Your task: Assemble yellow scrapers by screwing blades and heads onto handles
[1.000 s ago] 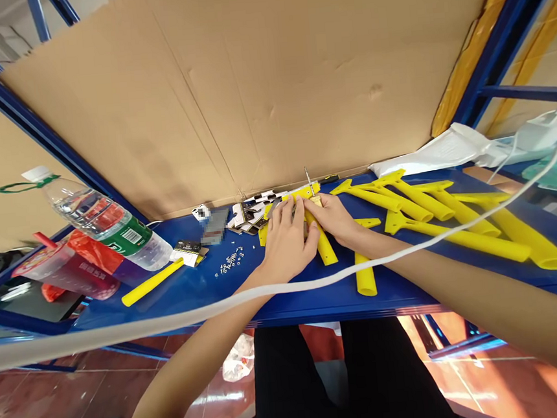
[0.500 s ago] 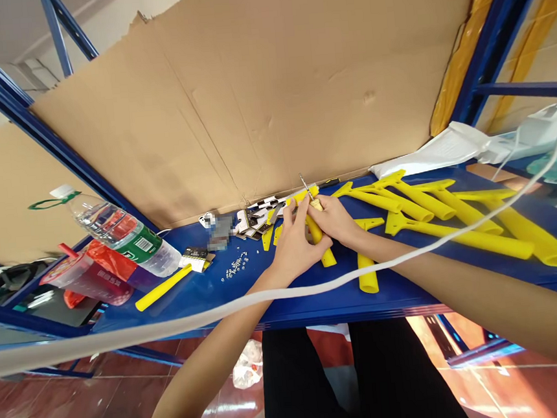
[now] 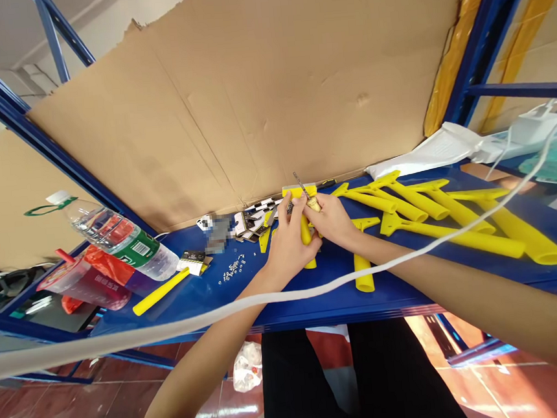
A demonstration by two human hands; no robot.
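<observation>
My left hand (image 3: pixel 288 240) is wrapped round a yellow scraper-like tool (image 3: pixel 300 191), whose wide head points away from me and shows a pale strip along its far edge. In my right hand (image 3: pixel 334 219) is a screwdriver (image 3: pixel 312 202) with a yellowish handle, its metal shaft pointing up and to the left over the tool's head. The fingertips of both hands meet near that head. Small metal nuts or screws (image 3: pixel 234 269) lie loose left of my left hand. Several yellow handles (image 3: pixel 461 235) lie to the right.
A water bottle (image 3: pixel 135 244) and a red drink cup (image 3: pixel 87 284) stand at the left of the blue shelf (image 3: pixel 268 311). Black-and-white cards (image 3: pixel 243 224) lie behind the hands. A white cable (image 3: pixel 276 296) crosses in front, and cardboard (image 3: pixel 297 90) rises behind.
The yellow tool in my left hand has turned more upright, and its wide head now shows clearly. The screwdriver has shifted slightly left with my right hand. The whole view has moved a little.
</observation>
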